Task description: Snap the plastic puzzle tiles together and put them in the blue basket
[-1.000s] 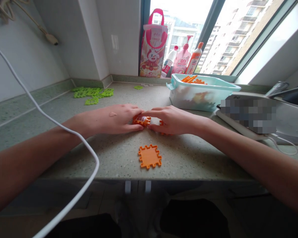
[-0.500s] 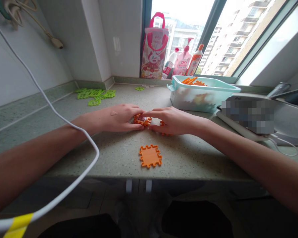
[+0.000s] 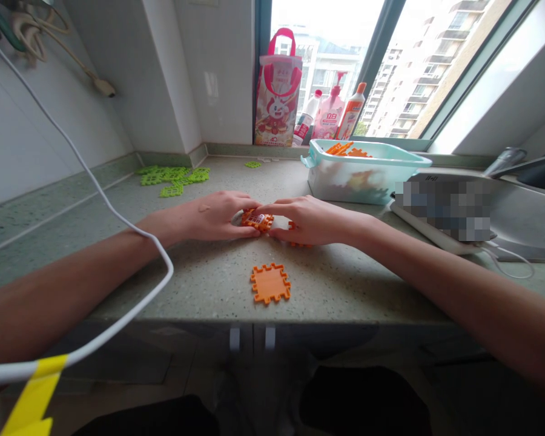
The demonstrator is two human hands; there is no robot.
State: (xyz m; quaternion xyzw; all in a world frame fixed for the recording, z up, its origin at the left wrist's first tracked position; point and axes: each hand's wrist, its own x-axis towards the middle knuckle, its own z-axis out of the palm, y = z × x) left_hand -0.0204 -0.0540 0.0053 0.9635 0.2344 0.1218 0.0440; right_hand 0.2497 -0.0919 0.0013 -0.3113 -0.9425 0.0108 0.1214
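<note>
My left hand [image 3: 224,216] is closed around the left side of an orange interlocking block piece [image 3: 258,221], its thumb along the near edge. From the right, my right hand [image 3: 306,219] reaches the same piece with its index finger on top and the thumb close to its near corner. Another orange piece lies partly hidden under my right palm. Nearer the counter's front edge, a flat square orange tile [image 3: 270,283] with toothed edges lies by itself, touched by neither hand.
Green lattice tiles [image 3: 172,175] lie at the back left, one small green tile [image 3: 253,164] further right. A pale blue tub [image 3: 367,175] holds orange pieces, beside a pixelated device [image 3: 445,212] and the sink. A white cable [image 3: 118,212] hangs across my left forearm. Bottles [image 3: 329,115] and a bag [image 3: 278,100] stand by the window.
The whole view has shifted slightly, and the white cable hangs a little differently. Both hands stay on the orange piece in nearly the same pose.
</note>
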